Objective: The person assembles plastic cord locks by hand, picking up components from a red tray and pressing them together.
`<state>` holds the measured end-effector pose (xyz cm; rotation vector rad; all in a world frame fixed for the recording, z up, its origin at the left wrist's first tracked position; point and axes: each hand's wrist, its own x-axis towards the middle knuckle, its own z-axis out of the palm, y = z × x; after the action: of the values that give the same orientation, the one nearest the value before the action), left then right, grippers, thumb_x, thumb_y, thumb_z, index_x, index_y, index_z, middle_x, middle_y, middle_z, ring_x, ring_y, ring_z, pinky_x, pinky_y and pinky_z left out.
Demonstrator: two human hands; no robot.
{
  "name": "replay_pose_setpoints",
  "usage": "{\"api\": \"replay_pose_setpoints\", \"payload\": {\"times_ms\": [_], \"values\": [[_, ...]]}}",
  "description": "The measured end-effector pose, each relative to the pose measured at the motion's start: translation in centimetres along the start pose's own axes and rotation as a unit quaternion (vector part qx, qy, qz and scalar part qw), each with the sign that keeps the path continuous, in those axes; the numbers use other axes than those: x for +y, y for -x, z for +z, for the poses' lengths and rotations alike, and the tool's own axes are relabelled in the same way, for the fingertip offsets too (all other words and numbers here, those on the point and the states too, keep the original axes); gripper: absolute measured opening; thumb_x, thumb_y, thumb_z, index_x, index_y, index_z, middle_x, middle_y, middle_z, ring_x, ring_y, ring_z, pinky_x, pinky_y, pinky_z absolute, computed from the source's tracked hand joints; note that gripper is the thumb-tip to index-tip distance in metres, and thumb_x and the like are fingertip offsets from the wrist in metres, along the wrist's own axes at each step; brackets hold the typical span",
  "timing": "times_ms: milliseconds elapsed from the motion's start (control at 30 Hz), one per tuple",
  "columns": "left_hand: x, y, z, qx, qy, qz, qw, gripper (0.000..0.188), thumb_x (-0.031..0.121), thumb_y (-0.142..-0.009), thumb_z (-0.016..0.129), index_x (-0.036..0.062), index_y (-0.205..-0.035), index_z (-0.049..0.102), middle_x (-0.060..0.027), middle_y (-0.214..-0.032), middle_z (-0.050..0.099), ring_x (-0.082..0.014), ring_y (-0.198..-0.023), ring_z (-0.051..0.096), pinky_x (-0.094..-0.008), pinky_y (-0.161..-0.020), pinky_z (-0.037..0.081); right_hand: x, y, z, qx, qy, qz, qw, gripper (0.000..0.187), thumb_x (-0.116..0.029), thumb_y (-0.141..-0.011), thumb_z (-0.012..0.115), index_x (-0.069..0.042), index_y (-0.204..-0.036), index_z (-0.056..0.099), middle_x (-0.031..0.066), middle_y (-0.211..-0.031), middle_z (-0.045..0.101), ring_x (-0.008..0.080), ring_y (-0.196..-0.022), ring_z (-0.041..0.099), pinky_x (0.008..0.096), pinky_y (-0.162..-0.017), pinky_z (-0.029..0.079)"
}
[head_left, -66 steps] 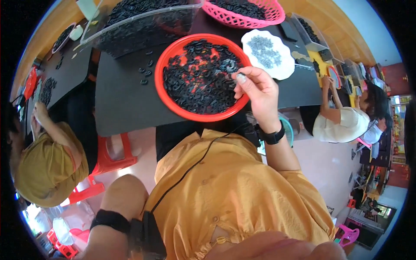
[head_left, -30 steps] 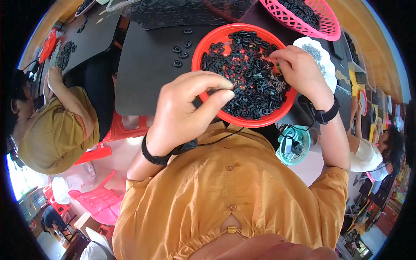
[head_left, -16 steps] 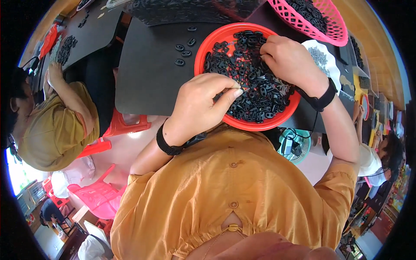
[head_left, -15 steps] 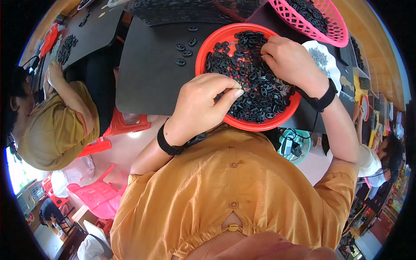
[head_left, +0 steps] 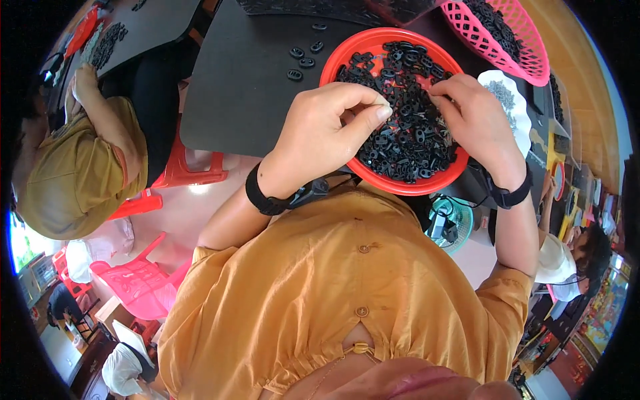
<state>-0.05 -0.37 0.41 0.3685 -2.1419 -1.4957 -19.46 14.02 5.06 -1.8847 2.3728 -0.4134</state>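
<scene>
Dark tabletop (head_left: 233, 100), head view: five black pieces (head_left: 307, 63) sit apart; the bulk, small black parts (head_left: 393, 143), lies loose in a red basin (head_left: 417, 189). Above it, the left hand (head_left: 328, 127) pinches thumb to finger, contents indiscernible; the right hand's (head_left: 481, 120) grip cannot be told.

No text, label, number or sign can be read anywhere in view — neither on the small black parts (head_left: 413, 148) nor on the red basin (head_left: 331, 67) that holds them. A multicoloured panel (head_left: 605, 313) at the far right edge may carry print, but it is too small and bent to tell. The pink chair (head_left: 137, 287) at lower left shows a pattern on its back — no letters can be made out in it.
</scene>
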Motion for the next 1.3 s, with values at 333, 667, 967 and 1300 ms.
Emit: {"api": "replay_pose_setpoints", "payload": {"times_ms": [333, 667, 967, 1300], "values": [[-1.1, 0.1, -0.1, 0.026, 0.085, -0.038, 0.995, 0.015, 0.013, -0.089, 0.067, 0.0007, -0.098, 0.068, -0.0022, -0.085, 0.068, -0.0062, -0.074, 0.061, -0.0221, -0.066, 0.051, -1.0, -0.6, 0.6, 0.021, 0.058, -0.047, 0.997, 0.009, -0.009, -0.081, 0.060, -0.004, -0.086, 0.065, 0.0118, -0.083, 0.059, 0.0315, -0.081, 0.061, 0.0406, -0.069, 0.051], [-1.7, 0.3, -0.1, 0.031, 0.096, -0.030, 0.994, 0.015, 0.013, -0.090, 0.067, 0.0018, -0.100, 0.068, -0.0012, -0.084, 0.067, -0.0057, -0.073, 0.060, -0.0211, -0.064, 0.050, -4.0, -2.0, 1.3, -0.089, 0.035, -0.163, 0.982, 0.007, -0.010, -0.078, 0.059, -0.005, -0.077, 0.064, 0.0095, -0.079, 0.058, 0.0292, -0.079, 0.062, 0.0406, -0.066, 0.053], [-1.7, 0.4, -0.1, 0.036, 0.106, -0.019, 0.994, 0.016, 0.013, -0.089, 0.067, 0.0015, -0.100, 0.067, -0.0016, -0.085, 0.068, -0.0057, -0.072, 0.060, -0.0208, -0.064, 0.050, -5.1, -3.5, 1.2, -0.169, 0.075, -0.157, 0.970, 0.011, -0.009, -0.074, 0.058, -0.002, -0.076, 0.066, 0.0126, -0.083, 0.063, 0.0326, -0.080, 0.064, 0.0435, -0.067, 0.053], [-1.7, 0.5, -0.2, 0.036, 0.112, -0.018, 0.993, 0.016, 0.013, -0.089, 0.067, 0.0017, -0.101, 0.066, -0.0021, -0.087, 0.068, -0.0064, -0.074, 0.061, -0.0212, -0.065, 0.051, -5.3, -3.9, 1.3, -0.182, 0.096, -0.144, 0.968, 0.014, -0.012, -0.073, 0.059, 0.000, -0.077, 0.066, 0.0149, -0.082, 0.063, 0.0343, -0.079, 0.064, 0.0460, -0.069, 0.053]]}}
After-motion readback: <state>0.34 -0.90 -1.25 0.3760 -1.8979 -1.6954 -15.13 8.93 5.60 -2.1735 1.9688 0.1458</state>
